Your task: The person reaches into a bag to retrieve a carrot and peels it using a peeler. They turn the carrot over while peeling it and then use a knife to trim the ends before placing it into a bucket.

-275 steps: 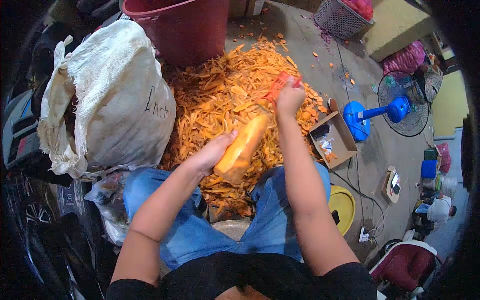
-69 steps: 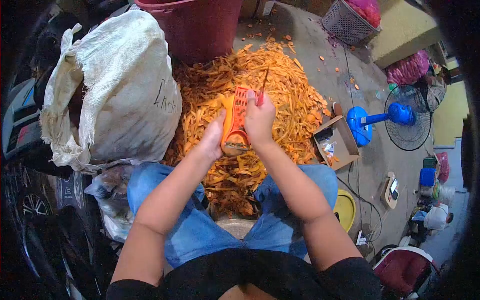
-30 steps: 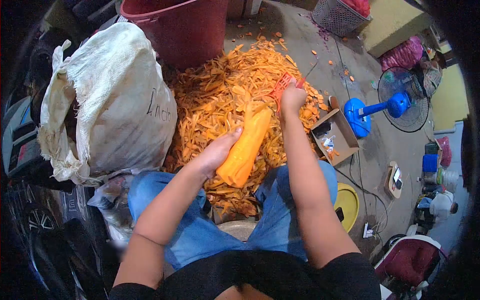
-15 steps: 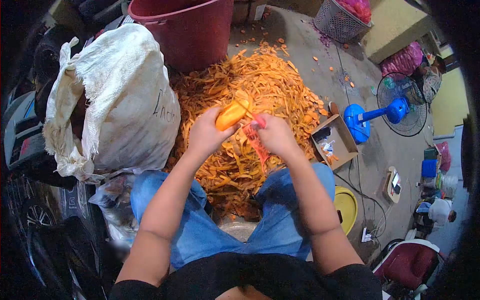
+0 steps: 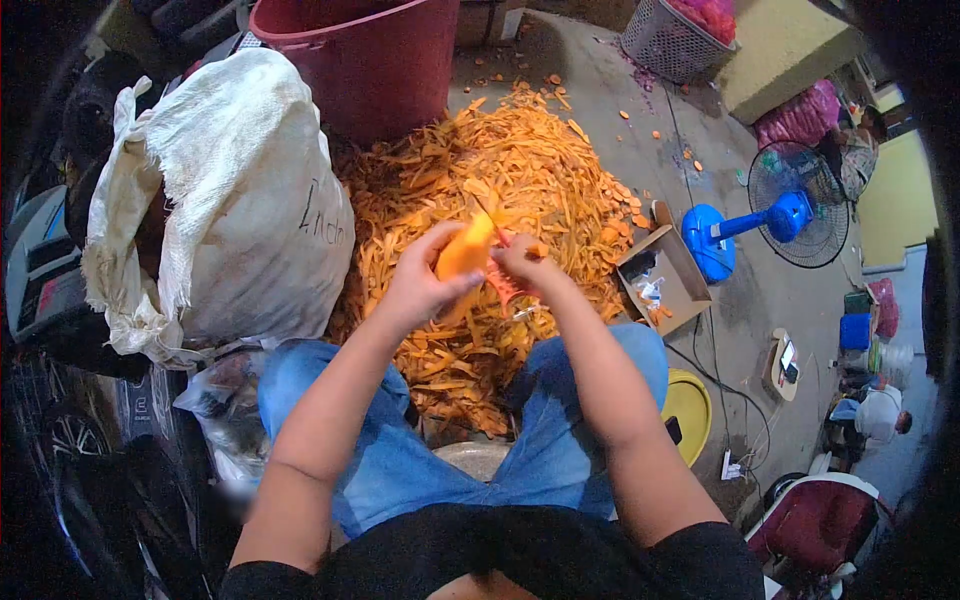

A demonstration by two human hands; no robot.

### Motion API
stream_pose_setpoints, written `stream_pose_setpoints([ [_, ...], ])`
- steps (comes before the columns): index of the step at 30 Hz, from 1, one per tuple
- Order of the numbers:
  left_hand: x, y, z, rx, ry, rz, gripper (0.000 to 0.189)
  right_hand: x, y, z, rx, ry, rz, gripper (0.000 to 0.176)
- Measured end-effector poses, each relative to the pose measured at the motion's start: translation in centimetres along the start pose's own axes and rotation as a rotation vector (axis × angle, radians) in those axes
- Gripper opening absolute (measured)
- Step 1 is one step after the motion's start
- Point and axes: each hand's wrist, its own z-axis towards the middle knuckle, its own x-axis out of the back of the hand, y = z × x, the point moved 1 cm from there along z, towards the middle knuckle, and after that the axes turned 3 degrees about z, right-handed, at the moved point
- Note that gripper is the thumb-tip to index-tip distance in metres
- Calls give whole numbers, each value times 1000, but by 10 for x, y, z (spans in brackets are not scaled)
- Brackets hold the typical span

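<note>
My left hand (image 5: 425,282) grips a peeled orange carrot (image 5: 466,250), holding it up over the heap of orange peelings (image 5: 520,170) on the floor. My right hand (image 5: 520,262) holds a red peeler (image 5: 503,287) against the carrot's right side, the two hands close together. I sit with blue-jeaned knees on either side of the near end of the heap.
A full white sack (image 5: 225,200) stands left, a dark red bucket (image 5: 365,55) behind the heap. Right: an open cardboard box (image 5: 665,275), a blue floor fan (image 5: 775,215), a yellow basin (image 5: 690,410), a cable. A mesh basket (image 5: 675,30) sits far back. Another person (image 5: 880,415) crouches far right.
My right hand pulled back from an outstretched stroke to meet my left hand. The carrot has been turned upright and lifted, with the peeler now at its side.
</note>
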Motion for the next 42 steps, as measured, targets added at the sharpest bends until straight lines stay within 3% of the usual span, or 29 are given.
stream_pose_setpoints([
  [1,3,-7,1,32,54,-84,50,-22,-13,-19,-90,54,392,30],
  [2,5,-10,3,28,57,-83,50,-30,-22,-28,17,-183,453,32],
  [4,7,-13,8,-30,44,-332,52,-46,-28,-34,40,-302,404,30],
  [6,9,-11,9,-70,32,-328,51,-60,-29,-36,107,-536,614,26],
  [9,12,0,11,-154,83,-337,51,-77,-22,-27,81,-444,873,25],
  [12,21,7,13,-176,70,-346,51,-57,-18,-27,142,-337,771,23],
  [16,35,8,16,-89,88,-268,42,-35,-28,-15,225,-213,930,18],
  [18,38,5,16,98,127,-124,41,-25,-34,-17,248,-143,950,19],
  [19,42,3,16,99,125,-123,41,-20,-40,-22,277,-79,898,19],
  [21,47,-5,17,286,4,125,45,-11,-54,-35,257,32,839,20],
  [24,37,-11,14,297,-50,317,45,-6,-48,-23,308,108,811,20],
  [26,33,-23,16,239,-73,343,53,-6,-43,-19,327,138,684,20],
  [29,21,-27,17,349,-124,154,64,-7,-49,-27,329,191,548,19],
  [31,22,-30,19,333,-76,182,65,-9,-52,-28,316,207,539,18],
  [33,25,-37,21,317,-33,210,66,-6,-55,-28,483,188,392,18],
  [34,29,-43,24,154,62,379,64,-3,-57,-31,484,190,391,18],
  [35,32,-46,25,-11,159,547,62,0,-61,-36,550,256,39,18],
  [36,32,-41,26,-11,161,548,62,1,-64,-40,606,314,-316,18],
  [37,33,-35,26,26,206,593,60,1,-63,-40,594,314,-448,18],
  [42,31,-8,22,183,239,660,53,-5,-68,-56,692,277,-636,14],
])
